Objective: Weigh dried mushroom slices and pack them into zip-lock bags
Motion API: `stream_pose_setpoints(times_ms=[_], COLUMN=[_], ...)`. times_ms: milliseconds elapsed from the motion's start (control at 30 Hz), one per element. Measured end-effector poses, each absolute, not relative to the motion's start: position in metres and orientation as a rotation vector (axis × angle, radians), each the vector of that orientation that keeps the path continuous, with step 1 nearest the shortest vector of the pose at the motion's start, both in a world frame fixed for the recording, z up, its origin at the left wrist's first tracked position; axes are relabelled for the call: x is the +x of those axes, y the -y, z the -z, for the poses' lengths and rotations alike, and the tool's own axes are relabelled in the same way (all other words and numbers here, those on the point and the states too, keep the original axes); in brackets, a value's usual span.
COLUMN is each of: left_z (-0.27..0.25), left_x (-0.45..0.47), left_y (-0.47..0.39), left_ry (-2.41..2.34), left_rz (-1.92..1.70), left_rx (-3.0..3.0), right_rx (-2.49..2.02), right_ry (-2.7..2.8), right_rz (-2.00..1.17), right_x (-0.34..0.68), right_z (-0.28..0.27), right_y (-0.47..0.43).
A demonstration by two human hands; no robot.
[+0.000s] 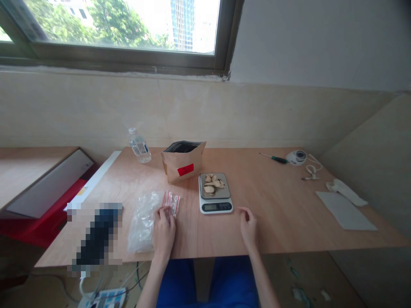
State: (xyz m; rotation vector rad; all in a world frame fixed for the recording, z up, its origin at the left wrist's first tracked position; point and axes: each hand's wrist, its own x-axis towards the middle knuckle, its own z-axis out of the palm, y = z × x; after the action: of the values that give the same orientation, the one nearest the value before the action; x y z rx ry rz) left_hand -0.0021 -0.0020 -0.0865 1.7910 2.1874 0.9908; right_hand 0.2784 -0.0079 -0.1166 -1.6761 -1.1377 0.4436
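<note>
My left hand (164, 229) rests at the right side of a stack of clear zip bags (143, 222), its fingers curled on the red-striped zip edge. Just right of the kitchen scale (215, 207), my right hand (249, 227) lies on the table, fingers loosely bent with a gap and nothing visible in them. On the scale's metal plate sit several pale, dark-edged pieces (210, 185) that look like dried mushroom slices. Behind the bags stands a brown paper pouch (180, 167) with a red label, its mouth open; its inside looks dark.
A water bottle (140, 147) stands at the back left. A blurred-out dark object (98, 235) lies front left. On the right are a green screwdriver (278, 159), a white camera (297, 157) with its cable, a white cloth (346, 191) and a pale sheet (346, 211).
</note>
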Motion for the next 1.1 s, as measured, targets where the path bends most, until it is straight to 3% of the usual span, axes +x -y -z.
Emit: stream_pose_setpoints(times_ms=[833, 933, 1100], left_z=[0.086, 0.085, 0.086], left_x=[-0.001, -0.001, -0.002], left_y=[0.003, 0.003, 0.003], left_ry=[-2.208, -2.191, -2.174], left_rz=[-0.883, -0.879, -0.907], left_rx=[1.827, 1.814, 1.801], right_rx=[-1.663, -1.552, -1.191], right_ry=[1.179, 1.248, 1.625], right_rz=[-0.416, -0.362, -0.329], right_x=[0.271, 0.255, 0.205], right_z=[0.111, 0.081, -0.014], right_y=[0.007, -0.006, -0.058])
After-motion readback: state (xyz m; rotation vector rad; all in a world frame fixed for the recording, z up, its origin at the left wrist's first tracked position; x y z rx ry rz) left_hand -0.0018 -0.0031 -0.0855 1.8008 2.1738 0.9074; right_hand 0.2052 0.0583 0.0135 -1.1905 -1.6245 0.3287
